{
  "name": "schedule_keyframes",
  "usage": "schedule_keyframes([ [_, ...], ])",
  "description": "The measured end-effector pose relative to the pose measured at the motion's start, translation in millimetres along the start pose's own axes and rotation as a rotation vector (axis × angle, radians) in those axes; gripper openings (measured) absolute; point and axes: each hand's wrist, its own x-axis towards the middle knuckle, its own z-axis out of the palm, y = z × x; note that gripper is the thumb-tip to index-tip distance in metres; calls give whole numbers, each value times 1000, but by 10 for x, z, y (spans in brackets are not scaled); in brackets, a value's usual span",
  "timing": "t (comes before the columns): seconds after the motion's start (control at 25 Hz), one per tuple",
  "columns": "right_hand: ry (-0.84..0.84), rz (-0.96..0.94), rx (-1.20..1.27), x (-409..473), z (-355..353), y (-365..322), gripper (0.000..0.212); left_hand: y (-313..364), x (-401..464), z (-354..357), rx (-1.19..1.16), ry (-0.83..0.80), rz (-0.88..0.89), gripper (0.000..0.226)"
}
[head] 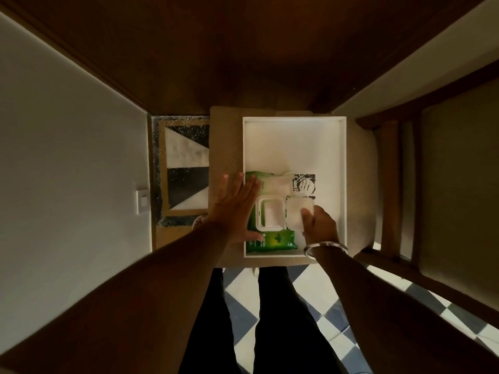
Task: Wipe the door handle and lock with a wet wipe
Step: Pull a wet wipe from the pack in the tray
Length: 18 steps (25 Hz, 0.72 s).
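Note:
A green pack of wet wipes (278,240) lies in the near left corner of a white tray (343,184). Its white flip lid (298,211) is swung open to the right, showing the white wipe in the opening (270,214). My left hand (235,209) lies flat on the pack's left side, fingers spread. My right hand (320,225), with a metal bangle at the wrist, holds the open lid with its thumb on top. The dark wooden door (243,49) fills the top of the view; no handle or lock shows.
The tray rests on a beige cushioned stool (224,157) in front of the door. A wooden chair (405,184) stands at the right. A white wall with a switch plate (142,201) is at the left. Checkered floor tiles (337,319) lie below.

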Motion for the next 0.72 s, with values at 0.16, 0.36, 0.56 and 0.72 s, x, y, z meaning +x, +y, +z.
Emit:
schedule_keyframes([
  [0.16,3,-20,25,-18,19,-19,36,148,24,-93,-113,128,98,96],
  [0.36,-55,17,33,-6,8,40,33,300,218,-173,-137,218,247,51],
  [0.56,-42,-46,4,-48,-13,16,33,226,159,-300,-173,207,313,13],
  [0.72,-92,-251,-95,-210,-26,-96,42,-66,-106,-453,-467,206,217,16],
])
